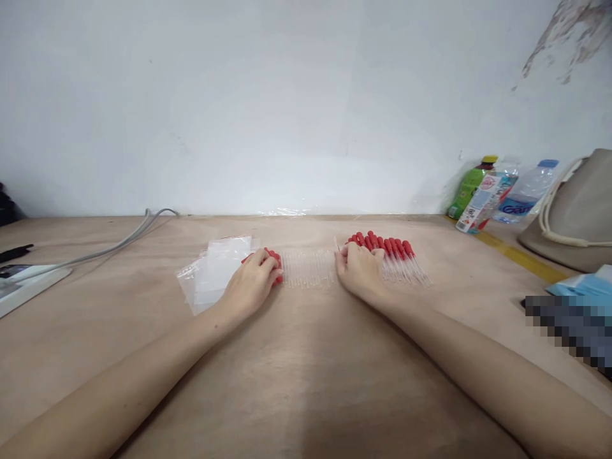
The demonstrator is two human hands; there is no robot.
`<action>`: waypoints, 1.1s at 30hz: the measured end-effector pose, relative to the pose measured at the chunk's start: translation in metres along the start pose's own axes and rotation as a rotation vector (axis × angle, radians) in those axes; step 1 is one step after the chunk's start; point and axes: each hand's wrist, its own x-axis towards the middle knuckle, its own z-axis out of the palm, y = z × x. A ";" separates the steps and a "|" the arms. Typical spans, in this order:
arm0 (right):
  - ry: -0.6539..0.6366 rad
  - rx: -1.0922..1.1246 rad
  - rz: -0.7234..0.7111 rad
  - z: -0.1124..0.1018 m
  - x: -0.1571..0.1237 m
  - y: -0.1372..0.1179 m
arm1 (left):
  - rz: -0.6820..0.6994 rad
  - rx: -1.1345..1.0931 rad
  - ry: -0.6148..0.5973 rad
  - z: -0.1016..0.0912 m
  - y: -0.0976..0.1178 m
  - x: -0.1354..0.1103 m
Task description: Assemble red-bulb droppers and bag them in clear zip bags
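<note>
My left hand (254, 277) is at a small pile of red rubber bulbs (274, 256), its fingers curled down and closed on a bulb, partly hidden by the hand. Beside it lies a row of clear, thin glass dropper tubes (308, 268), side by side on the table. At the right end of that row, my right hand (359, 266) pinches a clear dropper tube (336, 244), whose upper end shows above the fingertips. Just beyond this hand, several droppers with red bulbs (393, 248) lie in a slanted row, some covered by the hand.
Clear zip bags (222, 261) overlap left of the bulbs. A grey cable (112, 245) runs to a white object (36, 293) at the left. Bottles (473, 185), a beige bag (574, 204), yellow tape (521, 255) and a blue packet (583, 287) are at the right. A white wall closes the back.
</note>
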 end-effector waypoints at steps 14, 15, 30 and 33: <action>0.086 0.240 -0.449 -0.018 -0.050 0.034 | 0.089 -0.443 0.131 0.017 0.018 -0.008; 0.081 0.243 -0.466 -0.019 -0.051 0.034 | 0.073 -0.483 0.122 0.018 0.021 -0.009; -0.006 0.345 -0.445 -0.020 -0.050 0.012 | 0.130 -0.571 0.022 0.014 0.029 -0.008; 0.005 0.346 -0.430 -0.020 -0.050 0.012 | 0.121 -0.597 0.019 0.014 0.028 -0.008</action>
